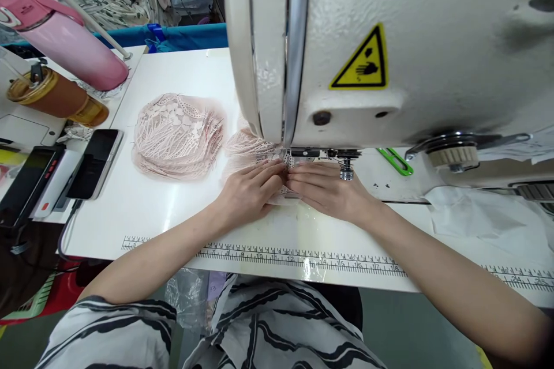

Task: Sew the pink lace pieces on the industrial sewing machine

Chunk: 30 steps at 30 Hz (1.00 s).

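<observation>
Head: bottle (78, 49), cup (58, 92), lace (247, 146) under fingers (264, 172)

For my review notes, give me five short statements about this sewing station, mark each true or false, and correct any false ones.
1. The left hand and right hand are both at the pale pink lace fabric by the large white sewing machine. True.
2. The rounded pile of pale pink lace pieces lies right of the machine. False: the rounded pile lies to its left.
3. A black-screened smartphone lies left of that pile. True.
4. The triangular warning sticker is red. False: the triangular warning sticker is yellow with a black border.
5. A black ruler scale runs along the near edge of the white tabletop. True.
</observation>
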### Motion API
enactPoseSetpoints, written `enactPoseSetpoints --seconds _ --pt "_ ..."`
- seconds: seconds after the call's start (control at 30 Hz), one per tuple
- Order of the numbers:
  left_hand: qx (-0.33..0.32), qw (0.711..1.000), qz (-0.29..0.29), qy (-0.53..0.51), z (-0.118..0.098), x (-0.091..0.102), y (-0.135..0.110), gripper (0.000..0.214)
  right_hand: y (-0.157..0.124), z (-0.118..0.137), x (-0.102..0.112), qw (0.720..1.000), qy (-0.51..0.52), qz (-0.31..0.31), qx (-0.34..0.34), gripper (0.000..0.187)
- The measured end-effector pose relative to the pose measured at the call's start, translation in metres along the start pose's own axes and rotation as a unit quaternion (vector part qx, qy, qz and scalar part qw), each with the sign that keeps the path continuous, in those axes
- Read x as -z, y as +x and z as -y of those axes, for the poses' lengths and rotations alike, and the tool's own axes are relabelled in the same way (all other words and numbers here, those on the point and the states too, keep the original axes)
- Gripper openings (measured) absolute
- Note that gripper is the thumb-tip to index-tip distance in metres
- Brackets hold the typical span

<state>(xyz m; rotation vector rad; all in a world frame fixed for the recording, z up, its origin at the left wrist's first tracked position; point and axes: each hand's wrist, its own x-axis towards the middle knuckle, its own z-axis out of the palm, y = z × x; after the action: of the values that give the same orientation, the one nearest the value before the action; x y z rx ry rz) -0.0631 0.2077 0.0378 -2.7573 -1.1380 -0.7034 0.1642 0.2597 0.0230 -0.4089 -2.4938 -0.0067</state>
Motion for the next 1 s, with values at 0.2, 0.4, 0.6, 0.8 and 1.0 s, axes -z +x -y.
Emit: enactPoseSetpoints --seconds 0.2,0.4,0.6,0.8,1.0 --pt "0.024 1.0 -0.008 0.002 0.002 0.003 0.0 0.017 0.0 0.012 -0.008 0.998 0.017 0.037 -0.058 0.026" --pt "0.06 0.998 0.013 -0.01 0.003 0.004 -0.001 0.019 0.0 0.014 -0.011 0.997 0.015 0.033 -0.062 0.03" --pt "0.069 0.997 0.005 0.016 0.005 0.0 -0.001 0.022 -0.002 0.011 -0.013 0.996 0.042 0.034 -0.077 0.031" --pt "0.073 0.997 -0.008 0.028 0.005 -0.004 -0.002 0.024 -0.004 0.006 -0.016 0.994 0.062 0.034 -0.088 0.028" --pt "0.083 0.996 0.011 0.042 0.002 -0.004 0.0 0.033 -0.006 -0.001 -0.018 0.997 0.026 0.026 -0.065 0.025"
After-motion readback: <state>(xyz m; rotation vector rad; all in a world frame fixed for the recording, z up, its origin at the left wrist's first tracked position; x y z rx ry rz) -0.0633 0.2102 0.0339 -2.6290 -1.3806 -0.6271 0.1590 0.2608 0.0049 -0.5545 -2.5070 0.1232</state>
